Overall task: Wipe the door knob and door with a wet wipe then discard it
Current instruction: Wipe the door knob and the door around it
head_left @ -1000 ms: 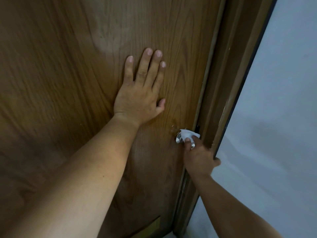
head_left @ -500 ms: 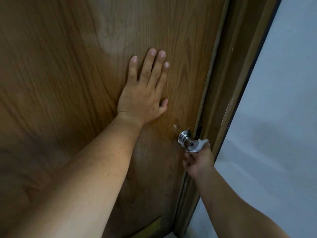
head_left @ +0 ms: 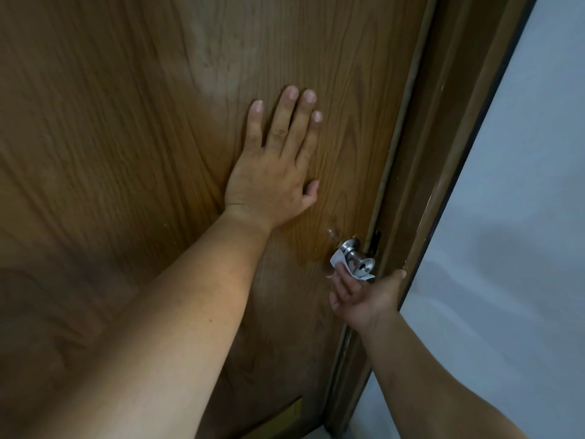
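A brown wood-grain door fills most of the view. Its silver round knob sticks out near the right edge. My left hand lies flat on the door above and left of the knob, fingers straight and pointing up. My right hand is under the knob, palm up, thumb spread out to the right. Its fingers press a white wet wipe against the knob's left and lower side. The wipe curls under the knob's face.
The dark wooden door frame runs down just right of the knob. A pale grey-white wall takes up the right side. A brass-coloured plate sits low on the door.
My right hand has dropped from over the knob to beneath it and turned palm up. The wipe moved from the knob's top, round its right side, to its left and underside. My left hand stayed flat.
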